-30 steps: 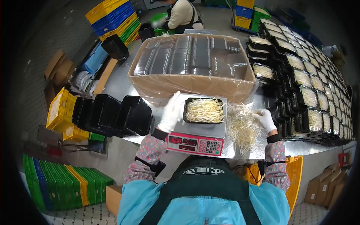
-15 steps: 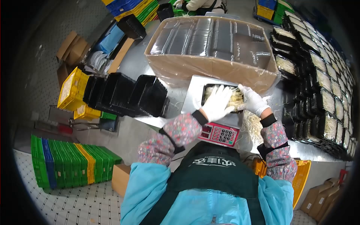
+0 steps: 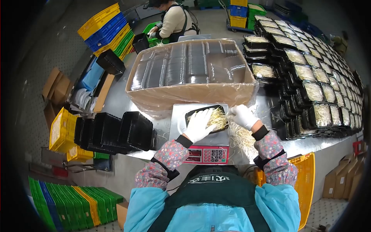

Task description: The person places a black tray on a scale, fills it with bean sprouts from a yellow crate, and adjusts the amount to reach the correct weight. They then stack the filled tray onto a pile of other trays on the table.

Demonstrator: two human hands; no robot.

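A black tray (image 3: pixel 188 116) with pale bean sprouts (image 3: pixel 218 119) stands on a scale (image 3: pixel 178 123) with a red keypad panel. My left hand (image 3: pixel 199 125), in a white glove, lies over the tray's left part with its fingers spread on the sprouts. Just right of the tray is my right hand (image 3: pixel 243 116), also gloved, its fingertips drawn together near the tray's edge; what they pinch, if anything, is too small to tell. Loose sprouts (image 3: pixel 242 140) lie on the metal table below it.
Behind the scale stands a carton (image 3: pixel 189 94) of clear plastic lids. Stacked empty black trays (image 3: pixel 135 131) are at the left, filled packs (image 3: pixel 313 91) at the right. A co-worker (image 3: pixel 177 23) stands beyond the carton. A yellow crate (image 3: pixel 305 181) is below the table's right edge.
The view has shifted, so the table appears lower and further left. My right hand's fingers have drawn together beside the tray. My left hand stays on the sprouts.
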